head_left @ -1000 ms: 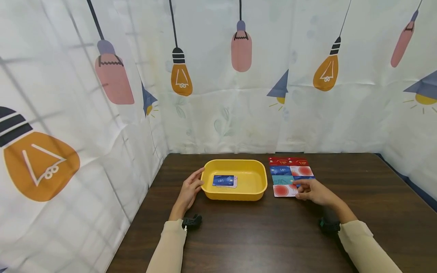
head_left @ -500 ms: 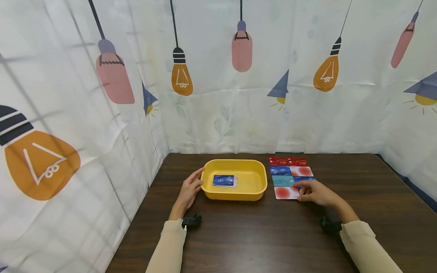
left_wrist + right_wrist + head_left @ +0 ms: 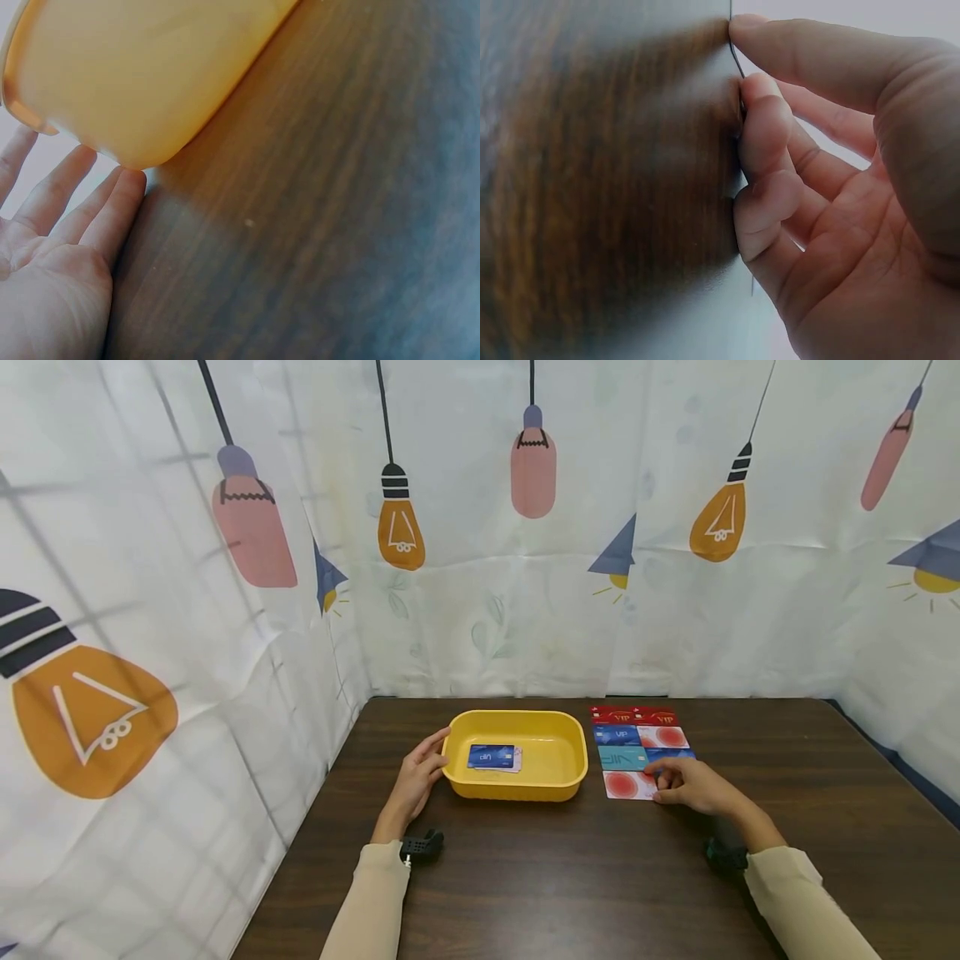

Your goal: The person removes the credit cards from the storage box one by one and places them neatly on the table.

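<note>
My left hand (image 3: 417,778) rests at the left end of a yellow plastic tray (image 3: 558,793), fingertips against its outer wall. In the left wrist view those fingers (image 3: 112,217) are nearly straight. A blue VIP card (image 3: 491,756) lies in the tray, over a pale card (image 3: 517,762). My right hand (image 3: 693,785) pinches the right edge of a white card with a red circle (image 3: 622,785), the front-left one in a block of cards. In the right wrist view, the thumb (image 3: 810,60) and curled fingers are low at the tabletop.
Behind the white card lie a teal card (image 3: 621,757), a blue VIP card (image 3: 617,735), a second blue card (image 3: 670,752), another red-circle card (image 3: 662,737) and red VIP cards (image 3: 615,716). A printed curtain (image 3: 480,635) borders the dark wooden table (image 3: 525,877).
My right hand has slid the white card slightly toward me and right, uncovering more of the teal card. The left hand and tray have stayed put.
</note>
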Demonstrator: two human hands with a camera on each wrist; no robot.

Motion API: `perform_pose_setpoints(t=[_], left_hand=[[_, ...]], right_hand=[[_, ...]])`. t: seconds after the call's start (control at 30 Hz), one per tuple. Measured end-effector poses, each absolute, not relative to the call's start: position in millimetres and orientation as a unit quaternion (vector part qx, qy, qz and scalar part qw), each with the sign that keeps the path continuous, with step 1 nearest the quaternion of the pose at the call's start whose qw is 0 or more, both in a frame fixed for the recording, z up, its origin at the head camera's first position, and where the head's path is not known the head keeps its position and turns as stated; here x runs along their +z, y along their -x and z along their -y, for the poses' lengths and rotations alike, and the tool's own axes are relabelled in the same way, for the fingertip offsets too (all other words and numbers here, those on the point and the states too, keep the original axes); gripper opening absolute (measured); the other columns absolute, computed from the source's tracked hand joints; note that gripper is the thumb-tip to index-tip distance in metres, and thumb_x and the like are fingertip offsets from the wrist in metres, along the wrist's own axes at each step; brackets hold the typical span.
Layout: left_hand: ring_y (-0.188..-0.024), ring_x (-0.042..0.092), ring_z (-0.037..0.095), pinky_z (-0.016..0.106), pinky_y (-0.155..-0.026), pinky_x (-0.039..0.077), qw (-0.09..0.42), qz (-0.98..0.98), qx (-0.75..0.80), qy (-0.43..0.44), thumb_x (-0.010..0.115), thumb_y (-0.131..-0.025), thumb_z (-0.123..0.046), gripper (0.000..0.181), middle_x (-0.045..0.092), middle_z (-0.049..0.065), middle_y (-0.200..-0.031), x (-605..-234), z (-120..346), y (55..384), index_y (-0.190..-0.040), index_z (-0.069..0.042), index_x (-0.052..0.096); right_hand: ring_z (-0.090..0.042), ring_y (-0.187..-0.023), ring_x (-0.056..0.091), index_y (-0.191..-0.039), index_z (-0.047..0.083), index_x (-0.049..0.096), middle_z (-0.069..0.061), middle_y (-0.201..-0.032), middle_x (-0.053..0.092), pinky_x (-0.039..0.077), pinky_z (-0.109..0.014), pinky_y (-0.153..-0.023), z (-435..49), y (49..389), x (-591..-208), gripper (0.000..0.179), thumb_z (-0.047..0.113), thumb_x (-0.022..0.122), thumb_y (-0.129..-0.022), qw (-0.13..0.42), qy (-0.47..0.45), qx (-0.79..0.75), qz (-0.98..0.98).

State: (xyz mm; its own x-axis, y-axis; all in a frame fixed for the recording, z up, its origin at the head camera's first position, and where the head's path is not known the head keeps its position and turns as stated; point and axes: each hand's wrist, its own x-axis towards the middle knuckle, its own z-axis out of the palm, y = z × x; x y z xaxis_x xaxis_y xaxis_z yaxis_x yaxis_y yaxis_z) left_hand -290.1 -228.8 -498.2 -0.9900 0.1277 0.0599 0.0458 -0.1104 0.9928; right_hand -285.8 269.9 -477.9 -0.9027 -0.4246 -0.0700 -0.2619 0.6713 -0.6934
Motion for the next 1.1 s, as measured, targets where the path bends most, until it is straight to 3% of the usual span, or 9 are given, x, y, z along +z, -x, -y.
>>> perform_pose_setpoints(t=[0.6, 0.97, 1.1], left_hand=[[-0.153, 0.035, 0.027, 0.041, -0.114, 0.044, 0.029, -0.666, 0.743, -0.063, 0.050, -0.101, -0.002, 0.055, 0.036, 0.009, -0.165, -497.4, 228.0, 289.5, -0.155, -0.013, 0.045], [-0.154, 0.032, 0.027, 0.034, -0.110, 0.048, 0.026, -0.668, 0.740, -0.069, 0.050, -0.101, -0.002, 0.055, 0.034, 0.010, -0.166, -498.4, 228.1, 288.4, -0.155, -0.012, 0.044], [-0.154, 0.033, 0.027, 0.039, -0.113, 0.045, 0.027, -0.670, 0.739, -0.068, 0.049, -0.101, -0.002, 0.055, 0.034, 0.010, -0.166, -497.7, 228.4, 288.8, -0.155, -0.013, 0.045]], right_hand=[[-0.010, -0.066, 0.049, -0.129, -0.001, 0.064, -0.001, -0.084, 0.057, 0.043, -0.022, -0.058, -268.7, 285.9, -479.8, 0.042, 0.018, 0.075, -0.092, 0.100, 0.197, -0.355, -0.908], [-0.010, -0.065, 0.049, -0.129, 0.000, 0.064, -0.002, -0.085, 0.057, 0.042, -0.022, -0.056, -268.3, 285.5, -477.8, 0.042, 0.019, 0.074, -0.093, 0.104, 0.197, -0.351, -0.909], [-0.010, -0.065, 0.049, -0.130, 0.000, 0.064, -0.002, -0.086, 0.057, 0.042, -0.022, -0.055, -268.8, 286.2, -478.9, 0.043, 0.019, 0.075, -0.093, 0.105, 0.194, -0.352, -0.910]])
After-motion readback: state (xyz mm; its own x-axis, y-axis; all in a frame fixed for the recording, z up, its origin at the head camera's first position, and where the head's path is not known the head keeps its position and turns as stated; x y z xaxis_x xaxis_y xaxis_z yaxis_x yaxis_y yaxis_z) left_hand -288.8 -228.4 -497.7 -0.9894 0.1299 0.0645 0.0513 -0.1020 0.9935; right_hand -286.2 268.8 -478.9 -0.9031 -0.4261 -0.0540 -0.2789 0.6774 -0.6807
